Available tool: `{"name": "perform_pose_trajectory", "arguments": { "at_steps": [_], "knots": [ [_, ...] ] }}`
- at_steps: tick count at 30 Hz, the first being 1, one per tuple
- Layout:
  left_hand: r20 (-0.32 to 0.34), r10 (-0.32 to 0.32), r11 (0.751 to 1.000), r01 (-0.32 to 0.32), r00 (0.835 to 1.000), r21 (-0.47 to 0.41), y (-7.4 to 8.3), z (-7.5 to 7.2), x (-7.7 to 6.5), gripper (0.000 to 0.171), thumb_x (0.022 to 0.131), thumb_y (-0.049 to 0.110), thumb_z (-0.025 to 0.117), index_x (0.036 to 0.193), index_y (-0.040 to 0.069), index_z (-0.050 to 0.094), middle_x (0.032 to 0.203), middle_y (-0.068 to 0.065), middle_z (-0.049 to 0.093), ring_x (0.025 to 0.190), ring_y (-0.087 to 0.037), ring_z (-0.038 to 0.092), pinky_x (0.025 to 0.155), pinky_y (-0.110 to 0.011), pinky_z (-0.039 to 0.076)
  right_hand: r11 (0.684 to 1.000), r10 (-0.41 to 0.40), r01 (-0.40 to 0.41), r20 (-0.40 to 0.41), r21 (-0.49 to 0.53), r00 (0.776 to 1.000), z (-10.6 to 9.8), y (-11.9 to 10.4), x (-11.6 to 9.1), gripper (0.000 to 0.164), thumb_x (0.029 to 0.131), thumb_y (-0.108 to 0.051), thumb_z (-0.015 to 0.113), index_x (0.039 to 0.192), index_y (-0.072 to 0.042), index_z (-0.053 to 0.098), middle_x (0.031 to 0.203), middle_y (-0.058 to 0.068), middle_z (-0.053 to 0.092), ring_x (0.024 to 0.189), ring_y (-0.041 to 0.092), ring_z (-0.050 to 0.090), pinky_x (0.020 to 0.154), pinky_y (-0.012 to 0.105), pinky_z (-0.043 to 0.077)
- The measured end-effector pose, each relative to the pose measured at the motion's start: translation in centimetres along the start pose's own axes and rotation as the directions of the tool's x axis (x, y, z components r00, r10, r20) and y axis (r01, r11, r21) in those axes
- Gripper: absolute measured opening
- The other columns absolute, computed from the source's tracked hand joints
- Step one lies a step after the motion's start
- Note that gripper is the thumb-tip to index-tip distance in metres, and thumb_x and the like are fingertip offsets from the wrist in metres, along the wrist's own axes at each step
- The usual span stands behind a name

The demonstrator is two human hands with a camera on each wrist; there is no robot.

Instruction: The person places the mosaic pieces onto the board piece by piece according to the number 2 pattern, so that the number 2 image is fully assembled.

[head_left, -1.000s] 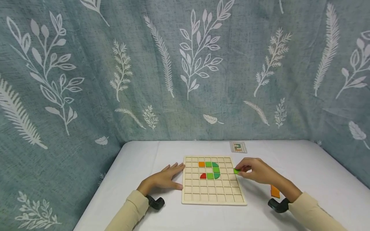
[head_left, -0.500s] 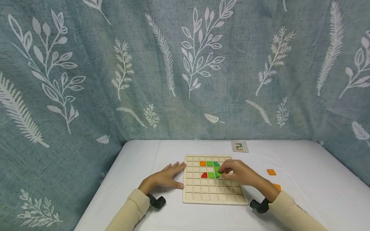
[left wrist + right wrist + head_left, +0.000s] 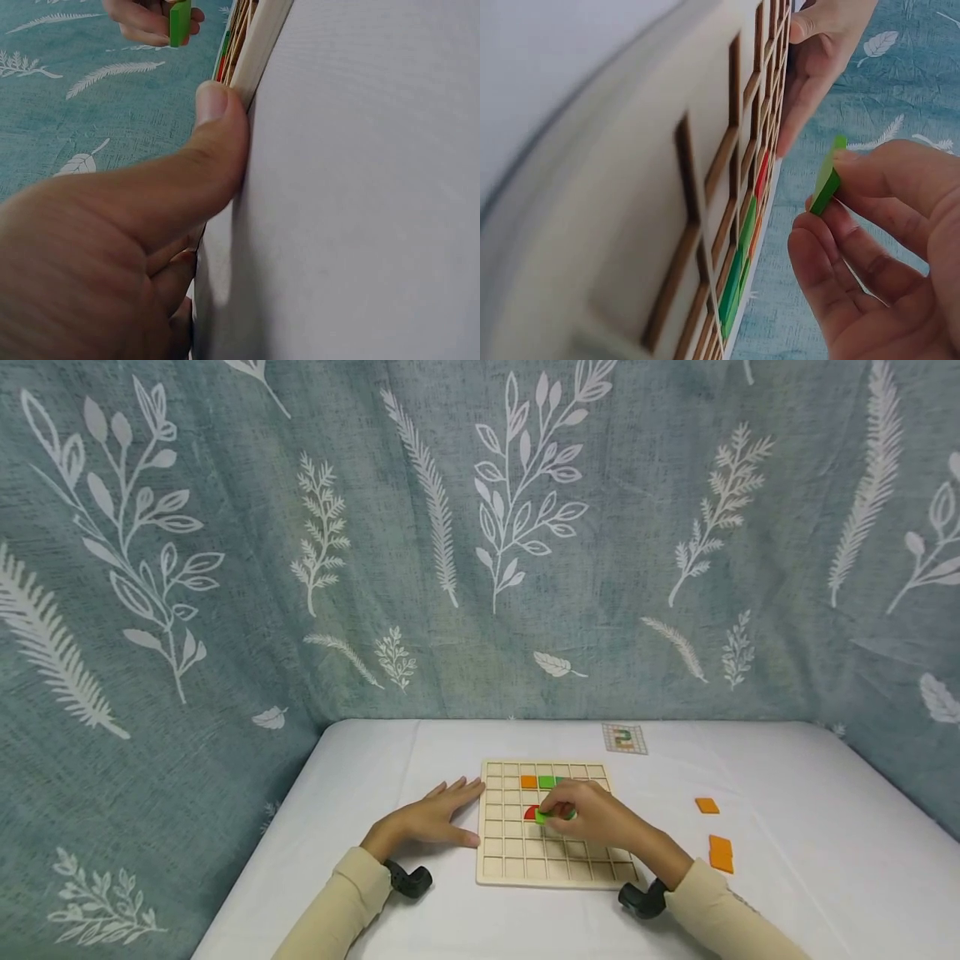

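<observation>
A pale wooden grid board [image 3: 517,867] lies on the white table. My left hand [image 3: 429,821] rests flat at its left edge, fingers spread; in the left wrist view the thumb [image 3: 214,120] presses against the board's side. Between thumb and fingers, my right hand [image 3: 588,814] pinches a green square tile [image 3: 827,180], held tilted just above the board in the right wrist view. On the board, an orange square tile [image 3: 528,782] and a green tile [image 3: 546,782] sit in an upper row. A red quarter-round tile [image 3: 529,812] lies lower. My right hand covers other placed tiles.
Loose orange tiles lie right of the board, one square [image 3: 707,806] and a piece or pieces [image 3: 721,853] nearer the front. A small pattern card [image 3: 625,739] lies behind the board. A leaf-patterned curtain [image 3: 450,568] hangs around the table's back and sides.
My right hand has carried the green tile leftward from beyond the board's right edge to over the tiles beside the red one. The left hand has stayed in place.
</observation>
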State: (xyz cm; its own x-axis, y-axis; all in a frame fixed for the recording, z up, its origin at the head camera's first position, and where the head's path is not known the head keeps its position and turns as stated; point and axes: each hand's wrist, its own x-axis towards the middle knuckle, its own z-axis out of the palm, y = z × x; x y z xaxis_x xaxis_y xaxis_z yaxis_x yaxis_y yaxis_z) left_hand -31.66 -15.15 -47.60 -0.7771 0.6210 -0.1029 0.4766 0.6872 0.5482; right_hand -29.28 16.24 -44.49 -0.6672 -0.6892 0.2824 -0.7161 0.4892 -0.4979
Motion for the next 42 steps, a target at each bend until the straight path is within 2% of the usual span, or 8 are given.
{"name": "perform_pose_trajectory", "arguments": {
  "at_steps": [10, 19, 27, 37, 42],
  "knots": [
    [-0.006, -0.016, 1.000, 0.016, 1.000, -0.005, 0.0, 0.0, 0.2, 0.097, 0.086, 0.054, 0.072, 0.161, 0.016, 0.022, 0.168, 0.000, 0.017, 0.158, -0.023, 0.007, 0.128, -0.049, 0.001, 1.000, 0.023, -0.023, 0.007, 0.007, 1.000, 1.0, -0.3, 0.7, 0.016, 0.090, -0.007, 0.073, 0.106, -0.008, 0.074, 0.103, 0.002, 0.072, 0.086, 0.008, 0.064, 0.073, 0.023, 0.058],
    [-0.007, 0.002, 1.000, -0.003, 1.000, -0.010, 0.0, 0.1, 0.1, 0.096, 0.087, 0.052, 0.072, 0.161, 0.014, 0.022, 0.168, -0.002, 0.018, 0.157, -0.025, 0.007, 0.128, -0.050, 0.001, 0.999, 0.032, -0.032, -0.019, 0.001, 0.999, 1.8, -0.2, 0.4, 0.016, 0.090, -0.008, 0.074, 0.106, -0.007, 0.074, 0.101, 0.002, 0.071, 0.086, 0.007, 0.062, 0.072, 0.020, 0.056],
    [-0.002, 0.012, 1.000, -0.012, 1.000, -0.011, 0.1, 0.2, 0.0, 0.096, 0.088, 0.052, 0.072, 0.160, 0.013, 0.022, 0.168, -0.004, 0.017, 0.157, -0.026, 0.007, 0.128, -0.051, 0.002, 0.996, 0.090, -0.090, -0.008, -0.005, 0.996, 2.6, -0.2, 0.4, 0.015, 0.089, -0.010, 0.075, 0.104, -0.010, 0.074, 0.099, -0.002, 0.069, 0.085, 0.003, 0.062, 0.074, 0.019, 0.056],
    [-0.001, 0.009, 1.000, -0.009, 1.000, 0.002, -0.2, 0.1, -0.1, 0.097, 0.087, 0.052, 0.072, 0.161, 0.014, 0.022, 0.168, -0.002, 0.018, 0.157, -0.025, 0.007, 0.128, -0.050, 0.002, 0.998, 0.064, -0.064, -0.012, -0.027, 0.998, 2.8, -0.1, 0.6, 0.014, 0.087, -0.008, 0.076, 0.101, -0.011, 0.075, 0.098, -0.003, 0.071, 0.086, 0.004, 0.064, 0.073, 0.019, 0.056],
    [-0.005, 0.016, 1.000, -0.016, 1.000, -0.009, -0.1, 0.1, -0.1, 0.095, 0.088, 0.051, 0.072, 0.160, 0.013, 0.023, 0.168, -0.004, 0.019, 0.157, -0.027, 0.008, 0.128, -0.051, 0.002, 0.997, 0.029, -0.030, -0.021, -0.075, 0.999, 2.7, -0.3, 0.6, 0.013, 0.086, -0.008, 0.077, 0.098, -0.012, 0.076, 0.098, -0.003, 0.072, 0.089, 0.008, 0.066, 0.075, 0.021, 0.056]
  ]
}}
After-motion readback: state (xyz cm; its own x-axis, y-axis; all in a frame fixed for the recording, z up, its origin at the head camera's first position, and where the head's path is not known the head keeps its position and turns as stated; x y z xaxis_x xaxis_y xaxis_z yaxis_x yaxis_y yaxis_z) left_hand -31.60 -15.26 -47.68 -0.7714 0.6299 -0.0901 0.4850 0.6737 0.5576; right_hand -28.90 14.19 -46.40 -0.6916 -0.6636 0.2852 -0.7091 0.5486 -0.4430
